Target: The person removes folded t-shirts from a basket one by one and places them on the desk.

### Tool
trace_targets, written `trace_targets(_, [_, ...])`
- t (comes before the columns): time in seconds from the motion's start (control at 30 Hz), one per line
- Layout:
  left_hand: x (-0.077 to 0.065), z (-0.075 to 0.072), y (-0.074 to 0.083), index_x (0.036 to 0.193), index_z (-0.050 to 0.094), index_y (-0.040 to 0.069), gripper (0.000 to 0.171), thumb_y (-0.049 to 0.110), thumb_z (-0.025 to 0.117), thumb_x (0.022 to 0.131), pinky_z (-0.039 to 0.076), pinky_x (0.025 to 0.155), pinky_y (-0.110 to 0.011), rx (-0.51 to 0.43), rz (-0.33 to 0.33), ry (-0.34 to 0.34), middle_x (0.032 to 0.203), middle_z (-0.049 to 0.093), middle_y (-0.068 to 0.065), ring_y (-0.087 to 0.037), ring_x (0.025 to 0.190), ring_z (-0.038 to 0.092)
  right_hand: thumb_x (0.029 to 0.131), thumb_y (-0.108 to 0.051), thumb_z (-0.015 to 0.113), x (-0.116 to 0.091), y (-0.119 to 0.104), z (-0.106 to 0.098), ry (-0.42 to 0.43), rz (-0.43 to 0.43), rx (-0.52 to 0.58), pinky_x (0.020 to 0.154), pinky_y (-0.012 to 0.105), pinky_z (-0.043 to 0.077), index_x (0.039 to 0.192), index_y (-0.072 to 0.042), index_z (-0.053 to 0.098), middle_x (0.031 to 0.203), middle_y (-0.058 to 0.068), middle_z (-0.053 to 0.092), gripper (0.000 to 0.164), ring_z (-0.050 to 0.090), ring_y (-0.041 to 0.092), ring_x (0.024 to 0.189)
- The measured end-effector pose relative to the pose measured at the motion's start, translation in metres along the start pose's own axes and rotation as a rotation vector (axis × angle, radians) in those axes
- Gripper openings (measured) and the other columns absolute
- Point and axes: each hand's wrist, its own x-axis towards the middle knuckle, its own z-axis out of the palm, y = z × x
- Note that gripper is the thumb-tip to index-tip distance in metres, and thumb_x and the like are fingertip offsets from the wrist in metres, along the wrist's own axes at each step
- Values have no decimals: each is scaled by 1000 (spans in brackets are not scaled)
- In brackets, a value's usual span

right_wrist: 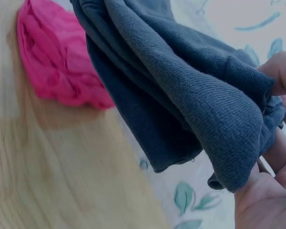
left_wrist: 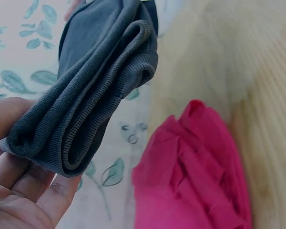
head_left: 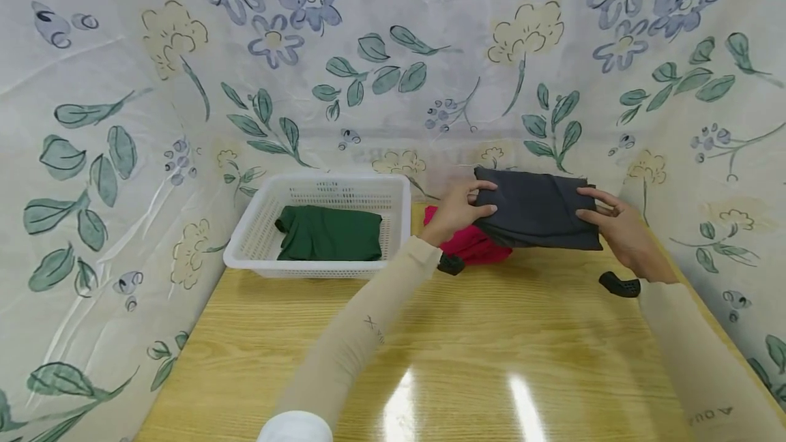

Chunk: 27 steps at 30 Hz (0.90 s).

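A dark grey folded garment (head_left: 534,209) is held up off the table between both hands. My left hand (head_left: 456,210) grips its left end, thumb in front. On the right end, my right hand (head_left: 620,230) pinches the cloth between thumb and fingers. Stacked fold layers with ribbed cloth show in the left wrist view on the grey garment (left_wrist: 86,90). Below and behind it lies a crumpled pink-red cloth (head_left: 475,245), partly hidden by the left hand and the grey garment. A green folded cloth (head_left: 331,234) lies inside the white basket (head_left: 319,267).
The wooden table (head_left: 479,333) runs up to a flower-printed curtain (head_left: 393,74) at the back and sides. The basket stands at the table's far left. Black wrist-worn pieces show by the left wrist (head_left: 451,264) and the right wrist (head_left: 619,285).
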Motion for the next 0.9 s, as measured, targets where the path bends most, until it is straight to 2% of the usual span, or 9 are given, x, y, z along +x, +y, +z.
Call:
trace_targets(0.1, [2,13,-4,133,69,20,39,9,75,95,56,92,-34,-8,13,-10,155,47,-8,-29,133,56,102,-5,64,-2,7,-9,-8,-53,70,87,19,53,154,-14,49,151,6,42,55,57,13,127])
trace_targets(0.17, [3,21,-8,134,69,18,40,7,74,96,56,93,-34,-17,21,-21,156,45,-8,-30,134,56,100,0,64,-4,12,-15,-14,-73,109,84,21,55,151,-12,52,135,-3,53,54,65,7,111])
trace_targets(0.23, [3,29,-12,135,68,19,41,8,74,96,55,94,-32,-5,15,-24,158,43,-7,-29,134,55,100,2,64,-6,17,-20,-21,-78,137,83,22,56,150,-11,53,130,-7,57,53,67,6,108])
trace_targets(0.33, [6,39,-20,136,67,23,43,11,75,96,55,94,-32,7,-3,-22,158,42,-6,-28,135,54,99,3,66,-6,23,-27,-6,-64,162,80,21,56,149,-12,55,126,-12,63,54,69,6,105])
trace_targets(0.43, [9,49,-26,138,66,27,45,13,76,96,55,93,-33,24,-25,-18,157,45,-6,-27,135,54,98,5,66,-5,29,-32,26,-49,184,76,21,57,148,-12,56,121,-8,69,54,70,8,101])
trace_targets(0.53, [11,59,-31,139,65,28,47,14,76,96,55,93,-33,39,-46,-17,154,48,-7,-25,136,53,98,5,66,-5,35,-37,58,-28,169,73,18,54,147,-13,58,128,-15,61,52,68,4,96])
trace_targets(0.67, [12,71,-33,140,64,29,49,14,76,95,53,98,-35,67,-65,-28,151,51,-10,-24,135,54,97,3,68,-6,42,-43,99,0,162,59,17,46,143,-15,62,125,-15,61,49,61,0,73])
trace_targets(0.8, [12,80,-35,141,63,28,50,13,77,95,52,102,-37,50,-91,-47,152,51,-11,-24,135,55,96,0,70,-5,49,-48,132,42,151,47,18,41,137,-22,67,103,-9,76,46,50,0,50])
trace_targets(0.9, [12,84,-38,141,63,27,51,13,77,94,52,101,-38,33,-107,-60,154,49,-11,-24,135,55,97,-3,70,-4,55,-52,146,74,104,44,20,37,138,-25,66,104,-14,75,46,51,0,50])
